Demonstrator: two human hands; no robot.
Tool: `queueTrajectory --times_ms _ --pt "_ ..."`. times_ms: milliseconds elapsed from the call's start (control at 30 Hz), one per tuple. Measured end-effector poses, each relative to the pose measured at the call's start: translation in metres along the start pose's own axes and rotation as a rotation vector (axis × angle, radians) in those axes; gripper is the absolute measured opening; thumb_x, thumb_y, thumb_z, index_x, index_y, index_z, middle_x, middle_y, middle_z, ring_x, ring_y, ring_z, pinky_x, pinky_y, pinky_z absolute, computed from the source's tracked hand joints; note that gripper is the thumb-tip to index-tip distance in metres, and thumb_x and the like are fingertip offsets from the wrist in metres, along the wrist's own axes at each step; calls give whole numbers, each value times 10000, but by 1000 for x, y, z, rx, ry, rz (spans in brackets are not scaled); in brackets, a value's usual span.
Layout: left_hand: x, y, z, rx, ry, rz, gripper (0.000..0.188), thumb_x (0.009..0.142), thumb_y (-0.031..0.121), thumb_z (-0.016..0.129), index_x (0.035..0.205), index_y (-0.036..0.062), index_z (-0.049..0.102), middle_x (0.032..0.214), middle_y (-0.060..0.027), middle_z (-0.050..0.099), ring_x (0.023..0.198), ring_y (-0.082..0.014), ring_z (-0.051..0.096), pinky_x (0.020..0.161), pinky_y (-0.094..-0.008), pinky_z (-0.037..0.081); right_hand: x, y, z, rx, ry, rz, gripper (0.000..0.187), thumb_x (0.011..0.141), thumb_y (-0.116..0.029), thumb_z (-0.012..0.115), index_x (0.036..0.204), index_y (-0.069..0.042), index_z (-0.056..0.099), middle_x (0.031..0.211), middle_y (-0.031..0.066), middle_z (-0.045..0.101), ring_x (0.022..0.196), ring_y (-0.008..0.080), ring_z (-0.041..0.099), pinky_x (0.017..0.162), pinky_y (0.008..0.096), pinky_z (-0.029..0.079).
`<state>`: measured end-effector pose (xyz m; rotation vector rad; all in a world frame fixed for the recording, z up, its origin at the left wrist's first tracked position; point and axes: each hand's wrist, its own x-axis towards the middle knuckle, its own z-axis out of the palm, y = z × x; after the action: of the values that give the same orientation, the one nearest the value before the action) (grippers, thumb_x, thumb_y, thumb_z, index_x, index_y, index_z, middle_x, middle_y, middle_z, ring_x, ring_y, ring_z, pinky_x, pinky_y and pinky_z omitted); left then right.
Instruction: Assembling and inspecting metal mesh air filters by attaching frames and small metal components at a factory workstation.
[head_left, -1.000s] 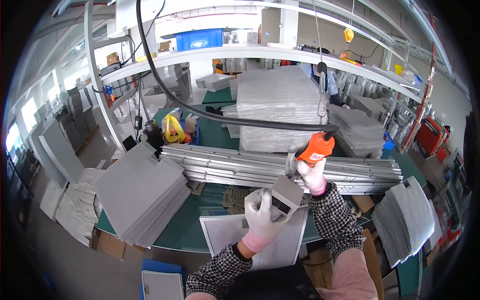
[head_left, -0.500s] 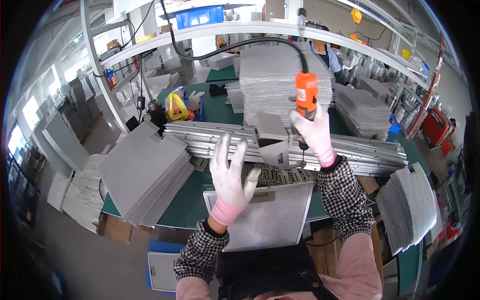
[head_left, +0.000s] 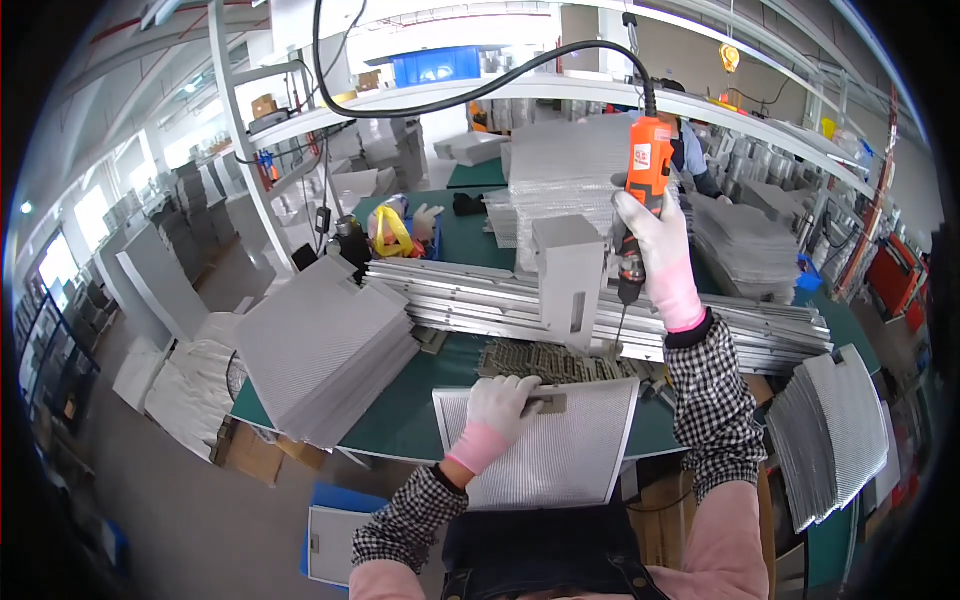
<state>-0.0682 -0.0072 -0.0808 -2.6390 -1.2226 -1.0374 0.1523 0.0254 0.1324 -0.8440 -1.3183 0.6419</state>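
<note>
Driver (head_left: 650, 165) is clamped in right hand (head_left: 662, 240), bit down; left hand (head_left: 497, 412) is laid on top of panel (head_left: 550, 462), tilted at table (head_left: 390, 402) edge, grip unclear, latch (head_left: 551, 404) already seated, loose parts (head_left: 540, 360) heaped behind.

By the green table (head_left: 385, 410), stacked panels (head_left: 315, 350) are borne at left, metal rails (head_left: 450, 305) across the middle, a wrapped stack (head_left: 565, 165) at the far side. Small beige parts (head_left: 530, 360) are spread nearer than the rails. The near edge is overlapped by a mesh panel (head_left: 560, 450).
</note>
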Motion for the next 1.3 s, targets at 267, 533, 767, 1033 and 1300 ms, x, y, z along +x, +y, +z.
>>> queueTrajectory --times_ms 267,533,767,1033,1300 --pt "-7 15 -25 45 76 19 330 778 204 730 1096 140 674 764 -16 601 723 -221 596 668 -382 441 -9 -16 17 112 -113 -85 270 939 -287 648 1004 -35 577 712 -17 549 574 54 524 538 230 417" --pt "5 16 -5 21 97 19 305 770 179 735 1068 127 688 837 -12 639 789 -219 610 717 -376 446 -7 -5 16 167 -61 -40 268 908 -272 678 990 -38 575 722 -12 556 602 63 553 572 234 447" --pt "9 16 7 29 72 20 327 806 204 715 1118 132 653 877 -38 634 836 -234 615 747 -404 455 -4 8 28 248 -62 -103 233 889 -247 693 969 -52 592 735 -55 519 640 22 485 568 209 413" --pt "25 13 -2 -94 -82 35 262 841 243 697 1084 144 682 807 -41 636 773 -237 635 696 -390 486 -2 15 18 52 -134 -94 423 878 -222 695 1199 13 553 850 12 591 734 66 573 666 240 488" --pt "30 11 -29 -289 -244 -45 162 871 210 660 1000 126 710 873 -90 695 782 -298 675 693 -389 534 -30 44 -108 -524 -284 -213 443 937 -149 634 1343 -19 513 1250 127 642 1108 187 622 931 318 505"
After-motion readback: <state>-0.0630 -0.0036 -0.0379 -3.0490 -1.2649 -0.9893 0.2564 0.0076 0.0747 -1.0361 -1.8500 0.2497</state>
